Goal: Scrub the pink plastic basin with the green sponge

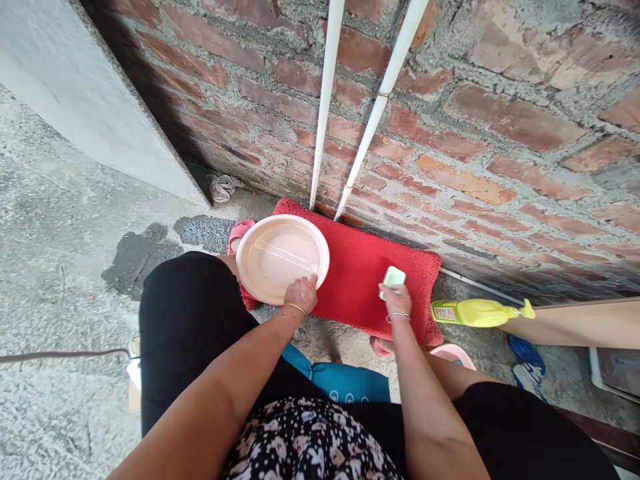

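Note:
My left hand (301,294) grips the near right rim of a pale pink basin (273,230). Light reflects off the basin's inside, and a little water seems to lie in it. The basin rests over the left end of a red mat (350,280). My right hand (399,299) is closed around a pale green scrub brush (394,276) above the right part of the mat. Its bristles are hidden from this angle. A yellow pump bottle (470,313) is just beyond the mat's right edge.
Two white pipes (325,100) run down the brick wall (425,133) behind the mat. A grey slab (115,113) leans at the left. Wet patches (137,260) darken the concrete. At right are a pink tub (457,353) and blue-and-white shoes (527,363).

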Demonstrator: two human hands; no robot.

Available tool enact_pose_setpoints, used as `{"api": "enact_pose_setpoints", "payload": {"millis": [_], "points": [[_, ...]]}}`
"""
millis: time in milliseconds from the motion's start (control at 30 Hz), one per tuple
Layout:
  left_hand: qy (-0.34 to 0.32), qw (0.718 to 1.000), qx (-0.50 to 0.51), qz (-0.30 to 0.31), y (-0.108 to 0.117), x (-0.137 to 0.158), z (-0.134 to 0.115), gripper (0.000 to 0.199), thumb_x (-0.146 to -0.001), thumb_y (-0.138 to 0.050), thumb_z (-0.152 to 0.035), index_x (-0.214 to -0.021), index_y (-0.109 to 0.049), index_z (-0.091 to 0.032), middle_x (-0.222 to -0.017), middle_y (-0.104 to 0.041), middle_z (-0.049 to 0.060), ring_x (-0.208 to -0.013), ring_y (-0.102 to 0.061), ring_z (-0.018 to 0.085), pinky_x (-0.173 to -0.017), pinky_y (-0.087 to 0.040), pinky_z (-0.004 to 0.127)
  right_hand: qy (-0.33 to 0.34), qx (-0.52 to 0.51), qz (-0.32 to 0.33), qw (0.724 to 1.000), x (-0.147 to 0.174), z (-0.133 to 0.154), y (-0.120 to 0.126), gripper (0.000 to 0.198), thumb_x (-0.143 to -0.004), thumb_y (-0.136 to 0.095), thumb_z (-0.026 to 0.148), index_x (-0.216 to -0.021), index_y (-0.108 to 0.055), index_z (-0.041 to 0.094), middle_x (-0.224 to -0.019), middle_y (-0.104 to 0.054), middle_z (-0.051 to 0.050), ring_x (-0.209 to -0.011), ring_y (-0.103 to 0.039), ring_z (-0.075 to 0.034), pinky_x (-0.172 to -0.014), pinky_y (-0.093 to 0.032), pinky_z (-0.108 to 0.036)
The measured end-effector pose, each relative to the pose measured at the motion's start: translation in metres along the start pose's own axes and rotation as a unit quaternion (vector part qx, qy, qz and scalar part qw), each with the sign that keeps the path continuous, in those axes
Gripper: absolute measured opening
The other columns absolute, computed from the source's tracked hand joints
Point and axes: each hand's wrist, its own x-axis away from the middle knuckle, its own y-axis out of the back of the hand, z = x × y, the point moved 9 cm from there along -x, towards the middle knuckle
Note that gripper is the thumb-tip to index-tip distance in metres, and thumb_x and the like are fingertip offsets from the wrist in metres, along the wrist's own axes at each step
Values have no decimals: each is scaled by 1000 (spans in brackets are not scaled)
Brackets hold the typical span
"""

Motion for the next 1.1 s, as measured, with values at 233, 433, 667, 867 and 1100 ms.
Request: {"api": "enact_pose_setpoints", "payload": {"millis": [233,433,667,867,1100], "points": [[-3,1000,3,-6,0,-1,-1,44,-86,-32,-19,-129,-37,-24,-103,-56,13,-96,-55,23,-78,-45,36,150,66,125,979,70,113,-70,43,-67,-61,58,-98,-56,29,-102,-53,-1,-85,-57,-17,-71,-42,-28],[-12,1000,6,-13,-1,-2,-1,43,-85,-31,-17,-125,-41,-24,-101,-57,12,-95,-56,23,-76,-45,36,137,110,136,975,52,94,-54,44,-65,-64,57,-97,-55,29,-101,-50,0,-85,-58,-17,-71,-42,-28],[-12,1000,17,-19,-1,-2,0,41,-83,-33,-15,-123,-42,-23,-101,-57,12,-95,-56,24,-77,-46,37,-32,62,56,996,15,-24,8,48,-64,-62,58,-97,-57,25,-100,-56,-6,-87,-58,-22,-72,-43,-32],[-14,999,9,-33,0,-2,1,39,-82,-34,-16,-120,-44,-23,-99,-58,11,-93,-57,24,-75,-46,36,-157,-29,-10,987,15,-110,34,44,-61,-65,56,-85,-61,20,-90,-63,-11,-85,-59,-27,-73,-43,-36],[-8,1000,10,-24,1,-2,0,39,-83,-36,-17,-121,-44,-23,-101,-58,12,-96,-57,23,-77,-46,36,-103,-70,-13,992,27,-73,18,41,-65,-63,53,-87,-61,19,-90,-63,-10,-84,-58,-23,-74,-43,-31]]}}
